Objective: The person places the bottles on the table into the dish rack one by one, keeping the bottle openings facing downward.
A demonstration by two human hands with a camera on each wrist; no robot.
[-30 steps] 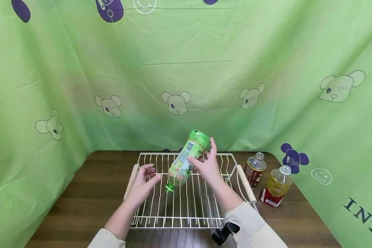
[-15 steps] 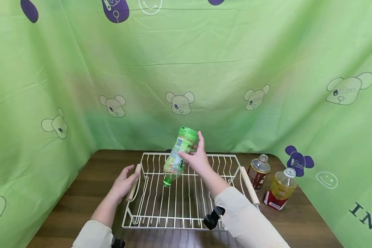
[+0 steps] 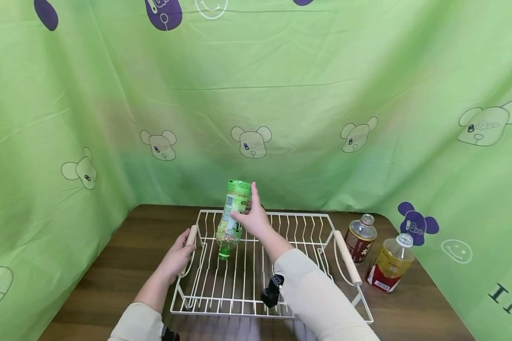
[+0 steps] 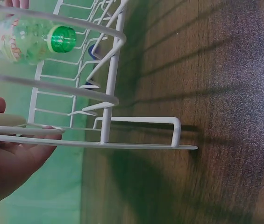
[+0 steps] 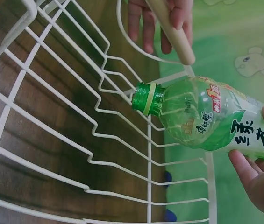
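My right hand [image 3: 257,221] holds a green plastic tea bottle [image 3: 234,208] tilted neck down above the left part of a white wire dish rack [image 3: 298,215]. The bottle's neck [image 5: 146,98] has no cap and sits just over the wires in the right wrist view; whether it touches them I cannot tell. With thumb and fingers on either side, my left hand [image 3: 177,258] grips the rack's left wooden handle [image 5: 171,32]. In the left wrist view the thumb lies above that handle and the fingers are below it.
Right of the rack stand two uncapped bottles, one with a dark brown label [image 3: 360,241] and one with a yellow and red label [image 3: 390,263]. The rack's right wooden handle [image 3: 347,256] sticks up near them. A green printed curtain [image 3: 307,109] hangs behind and beside the wooden table [image 3: 123,251].
My right hand has carried the bottle leftward and turned it steeper, neck down. From beside the bottle, my left hand has moved left onto the rack's handle and taken hold of it.
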